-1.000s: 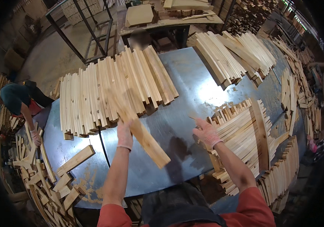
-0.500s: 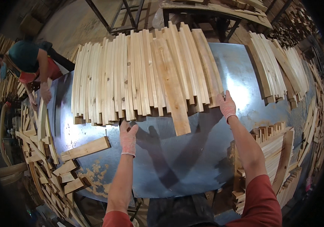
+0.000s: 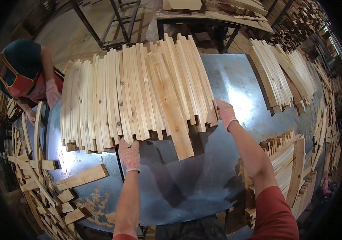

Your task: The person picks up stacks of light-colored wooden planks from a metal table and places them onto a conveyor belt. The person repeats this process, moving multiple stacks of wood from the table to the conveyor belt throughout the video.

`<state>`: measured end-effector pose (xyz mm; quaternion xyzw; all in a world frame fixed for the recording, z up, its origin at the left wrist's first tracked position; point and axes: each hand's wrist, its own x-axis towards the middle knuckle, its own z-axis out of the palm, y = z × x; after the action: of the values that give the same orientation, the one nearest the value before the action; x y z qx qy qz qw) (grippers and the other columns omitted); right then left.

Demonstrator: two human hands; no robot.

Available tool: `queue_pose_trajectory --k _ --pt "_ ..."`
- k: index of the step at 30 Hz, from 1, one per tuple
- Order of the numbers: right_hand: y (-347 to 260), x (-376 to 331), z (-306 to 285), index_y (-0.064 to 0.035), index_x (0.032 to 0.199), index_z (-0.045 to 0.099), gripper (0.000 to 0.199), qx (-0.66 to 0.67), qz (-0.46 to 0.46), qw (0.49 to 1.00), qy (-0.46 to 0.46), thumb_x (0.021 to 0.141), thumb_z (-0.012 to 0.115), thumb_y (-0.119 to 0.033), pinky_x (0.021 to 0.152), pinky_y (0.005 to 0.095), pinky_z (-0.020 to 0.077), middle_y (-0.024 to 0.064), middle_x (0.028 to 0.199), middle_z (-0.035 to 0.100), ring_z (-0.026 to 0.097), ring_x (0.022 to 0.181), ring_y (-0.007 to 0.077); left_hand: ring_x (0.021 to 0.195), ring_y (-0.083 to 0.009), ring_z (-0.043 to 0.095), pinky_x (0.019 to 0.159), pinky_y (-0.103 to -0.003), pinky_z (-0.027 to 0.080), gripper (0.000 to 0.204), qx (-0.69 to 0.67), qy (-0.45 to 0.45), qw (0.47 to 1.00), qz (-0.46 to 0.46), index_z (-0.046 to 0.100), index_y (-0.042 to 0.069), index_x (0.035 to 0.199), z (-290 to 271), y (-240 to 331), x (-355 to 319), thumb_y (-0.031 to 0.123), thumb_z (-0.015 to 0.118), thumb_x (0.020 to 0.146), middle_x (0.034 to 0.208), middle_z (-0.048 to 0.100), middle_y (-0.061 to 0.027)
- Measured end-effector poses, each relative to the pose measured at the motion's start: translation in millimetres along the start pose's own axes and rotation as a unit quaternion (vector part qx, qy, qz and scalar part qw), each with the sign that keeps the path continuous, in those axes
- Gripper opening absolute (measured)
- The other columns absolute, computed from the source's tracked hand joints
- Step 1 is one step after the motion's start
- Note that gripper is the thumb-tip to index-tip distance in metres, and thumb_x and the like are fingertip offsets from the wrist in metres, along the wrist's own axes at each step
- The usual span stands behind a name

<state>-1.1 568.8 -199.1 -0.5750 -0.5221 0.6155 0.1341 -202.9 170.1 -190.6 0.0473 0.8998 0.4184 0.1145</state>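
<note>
A wide row of pale wooden strips (image 3: pixel 99 100) lies side by side on a metal-topped table (image 3: pixel 219 184), its near ends uneven. One broader board (image 3: pixel 175 128) rests on top and juts out toward me. My left hand (image 3: pixel 129 155), in a pinkish knit glove, has its spread fingers against the near ends of the strips left of that board. At the row's right edge, my right hand (image 3: pixel 227 113), gloved alike, lays its fingers along the outermost strip. Part of each hand's fingertips is hidden by the wood.
A co-worker (image 3: pixel 27 72) leans in at the left, beside a heap of offcuts (image 3: pixel 39 180). One short board (image 3: pixel 83 177) lies on the table. More strips (image 3: pixel 273 74) sit at the far right, with another stack (image 3: pixel 289 168) at my right side. A wooden-topped bench (image 3: pixel 215 19) stands behind.
The view has shifted, so the row and table appear lower and further left. My left hand is closer in against the strip ends. The co-worker's hands have moved apart from the long strip.
</note>
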Motion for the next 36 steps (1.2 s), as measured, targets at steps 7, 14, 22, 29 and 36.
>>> queue_pose_trajectory --k 7,14,22,29,36 --pt "-30.4 13.3 41.2 -0.0047 0.128 0.059 0.057 -0.433 -0.165 0.883 0.081 0.106 0.045 -0.056 0.102 0.0545 0.05 0.0295 0.123 0.071 0.065 0.12 0.0503 0.119 -0.0433 0.069 0.104 -0.043 0.054 0.088 0.193 -0.103 0.974 -0.056 0.046 -0.001 0.154 -1.7 22.5 4.5 0.023 0.085 0.079 0.127 0.072 -0.0257" --pt "-39.4 11.2 64.5 0.0009 0.124 0.06 0.064 -0.34 -0.119 0.926 0.113 0.102 0.049 -0.059 0.1 0.0522 0.052 0.0326 0.119 0.071 0.067 0.116 0.0491 0.132 -0.0393 0.063 0.114 -0.04 0.05 0.115 0.113 -0.168 0.978 0.053 0.016 0.003 0.164 11.8 8.2 39.2 0.002 0.085 0.073 0.144 0.059 -0.0259" --pt "15.4 -59.9 29.9 -0.0009 0.118 0.063 0.049 -0.295 -0.126 0.94 0.113 0.104 0.061 -0.048 0.092 0.0499 0.052 0.0285 0.108 0.07 0.068 0.104 0.0459 0.135 -0.0402 0.06 0.116 -0.04 0.048 0.103 0.115 -0.162 0.978 0.069 0.025 -0.001 0.161 -17.6 -22.2 -30.8 0.004 0.081 0.076 0.147 0.056 -0.0263" --pt "110.1 -217.3 -32.5 -0.0034 0.126 0.063 0.048 -0.302 -0.093 0.942 0.109 0.103 0.059 -0.045 0.095 0.0508 0.0524 0.028 0.111 0.072 0.068 0.106 0.0473 0.13 -0.0427 0.064 0.11 -0.045 0.053 0.106 0.097 -0.154 0.979 0.092 0.027 0.005 0.165 -86.9 -92.8 -192.2 0.011 0.086 0.077 0.146 0.059 -0.0248" --pt "245.9 -379.0 -99.8 -0.006 0.14 0.064 0.04 -0.105 -0.1 0.986 0.084 0.103 0.062 -0.021 0.094 0.0355 0.0555 0.0132 0.116 0.076 0.072 0.104 0.0239 0.131 -0.0401 0.064 0.108 -0.045 0.053 0.101 0.12 -0.247 0.955 -0.114 0.028 0.007 0.165 -186.6 -151.8 -369.0 0.019 0.084 0.081 0.148 0.06 -0.0224"
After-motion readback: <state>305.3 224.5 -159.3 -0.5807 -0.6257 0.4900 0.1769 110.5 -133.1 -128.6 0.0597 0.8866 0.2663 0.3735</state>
